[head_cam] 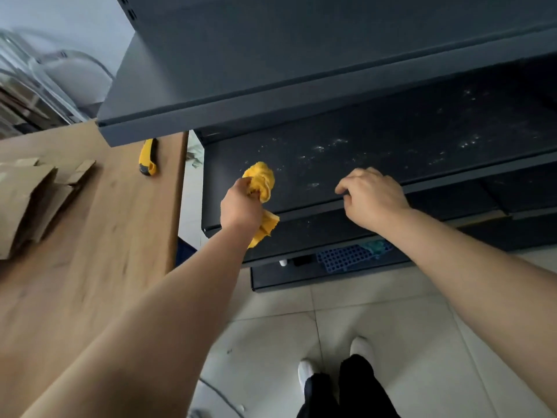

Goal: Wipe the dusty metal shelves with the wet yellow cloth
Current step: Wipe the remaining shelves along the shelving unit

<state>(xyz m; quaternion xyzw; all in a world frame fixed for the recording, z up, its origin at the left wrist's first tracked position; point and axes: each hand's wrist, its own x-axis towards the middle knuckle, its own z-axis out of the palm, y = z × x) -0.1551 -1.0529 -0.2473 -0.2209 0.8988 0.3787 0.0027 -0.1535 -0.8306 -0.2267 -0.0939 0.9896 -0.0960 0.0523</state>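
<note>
A dark metal shelf unit fills the upper right. Its middle shelf (376, 158) is speckled with white dust marks. My left hand (241, 205) grips the bunched yellow cloth (262, 179) over the left front part of that shelf, and a loose end of the cloth hangs below the shelf edge. My right hand (370, 197) rests on the front lip of the same shelf with its fingers curled over the edge. The top shelf (241, 86) juts out above. A lower shelf (307, 233) shows dust too.
A wooden table (105, 236) stands to the left with a yellow utility knife (148, 158) and cardboard pieces (27, 200). A blue perforated tray (346, 256) lies on the bottom shelf. Tiled floor and my feet (334, 360) are below. Clear plastic chairs (45, 82) sit far left.
</note>
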